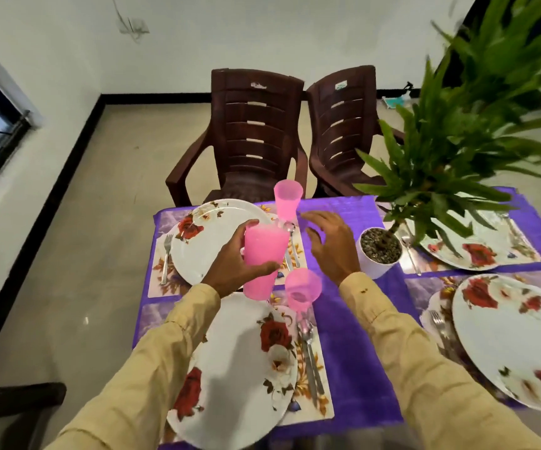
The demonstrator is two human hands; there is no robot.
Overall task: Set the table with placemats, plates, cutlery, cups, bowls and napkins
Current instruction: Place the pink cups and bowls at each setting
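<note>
Pink translucent plastic cups point(264, 259), stacked, are gripped in the left hand point(233, 271), held above the table's left side between two white rose-patterned plates point(204, 241); the right hand point(331, 245) hovers beside them, fingers spread, holding nothing; single pink cups stand near the far edge point(288, 198) and mid-table point(302, 287) on the purple tablecloth point(353, 336).

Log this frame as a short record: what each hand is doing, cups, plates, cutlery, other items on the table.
left hand: grip on a stack of pink cups, held above the table
right hand: open, empty, fingers spread over the purple cloth
cups set: two, far cup and near cup
plates: four floral plates, each on a placemat; near-left plate
cutlery: fork left of the far-left plate; more beside the other plates
other: potted plant mid-table
bowls, napkins: none seen
</note>
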